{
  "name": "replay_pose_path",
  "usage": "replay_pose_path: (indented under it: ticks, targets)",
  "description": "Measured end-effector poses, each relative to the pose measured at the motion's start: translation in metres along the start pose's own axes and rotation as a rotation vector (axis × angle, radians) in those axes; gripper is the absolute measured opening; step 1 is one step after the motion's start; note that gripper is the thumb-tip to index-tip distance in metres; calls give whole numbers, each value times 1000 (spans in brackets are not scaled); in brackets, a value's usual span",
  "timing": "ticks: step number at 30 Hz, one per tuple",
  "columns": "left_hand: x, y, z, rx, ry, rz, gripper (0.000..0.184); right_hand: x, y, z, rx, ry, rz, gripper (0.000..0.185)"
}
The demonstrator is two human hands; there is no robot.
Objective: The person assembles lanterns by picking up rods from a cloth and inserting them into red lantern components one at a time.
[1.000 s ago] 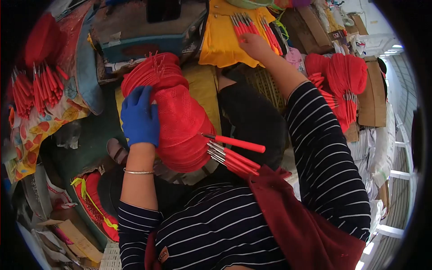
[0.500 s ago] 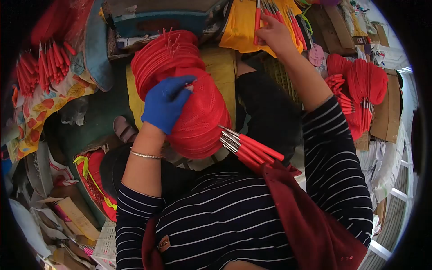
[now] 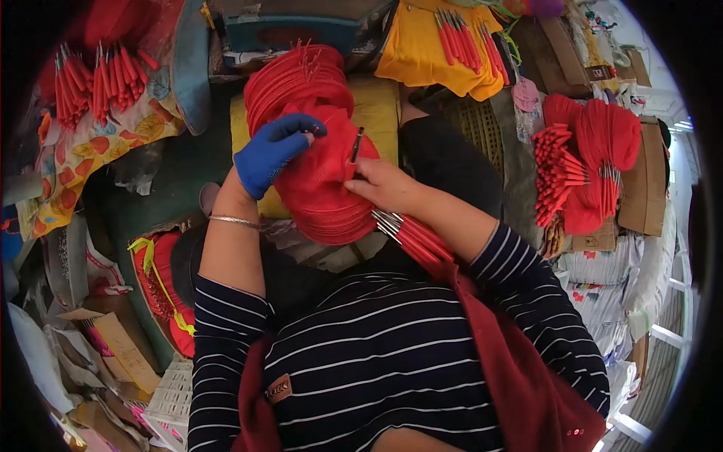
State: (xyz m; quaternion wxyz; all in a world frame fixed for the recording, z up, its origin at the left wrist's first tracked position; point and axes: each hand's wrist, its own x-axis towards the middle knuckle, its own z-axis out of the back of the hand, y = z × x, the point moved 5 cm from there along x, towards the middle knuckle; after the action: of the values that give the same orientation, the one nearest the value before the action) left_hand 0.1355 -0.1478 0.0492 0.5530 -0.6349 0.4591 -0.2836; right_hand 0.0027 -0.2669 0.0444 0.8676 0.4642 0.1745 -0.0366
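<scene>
A bundle of red mesh netting [image 3: 301, 83] with stacked rims lies across my lap. My left hand [image 3: 275, 151], in a blue glove with a bare thumb tip, is curled at the mesh; what its fingers hold is too small to make out. Bare, my right hand [image 3: 380, 182] pinches a red-handled metal-tipped tool [image 3: 356, 147] over the netting, right of the glove. Several more red-handled tools [image 3: 414, 237] stick out of the bundle's lower right side, their metal ends against the netting.
Red-handled tools [image 3: 461, 41] lie on a yellow cloth [image 3: 422, 53] ahead. At the left, more sit on a flowered cloth [image 3: 83, 173]. Red netting with tools [image 3: 602, 135] is at the right, beside cardboard [image 3: 646, 181]. A white crate [image 3: 172, 395] stands at lower left.
My right hand has picked up a red-handled tool from the yellow cloth and brought it back to the netting. My left hand has moved from the bundle's left side onto the mesh.
</scene>
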Motion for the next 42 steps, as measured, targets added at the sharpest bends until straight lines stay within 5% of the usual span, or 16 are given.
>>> replay_pose_path:
  ticks: [8,12,14,19,25,27,31,33,35,38,42]
  targets:
    - [8,20,5,-47,-104,-33,23,-17,28,12,404,-248,177,17]
    - [8,19,-3,-189,-54,23,23,-51,36,43,376,-269,-16,17]
    - [8,17,-6,-232,-43,-1,23,-65,33,50,81,-269,-92,17]
    - [10,23,-8,-298,-57,100,21,-78,30,49,26,-309,-193,23]
    - [12,25,-10,-281,-72,87,19,-67,41,51,-145,-359,-139,22]
    - [14,28,-9,-280,-65,88,18,-65,64,58,-453,-461,89,22]
    - [14,31,-18,-108,-39,102,21,-57,118,75,-938,-349,193,18]
    - [17,41,-26,-120,-33,-7,25,-45,132,61,-1223,-39,181,30]
    - [16,45,-37,-137,-22,-116,29,-30,137,51,-1235,-41,236,24]
    - [8,39,-47,505,-157,-228,40,-9,132,41,-1142,162,195,11]
    - [15,60,-42,598,-159,-180,37,1,128,31,-1103,212,123,14]
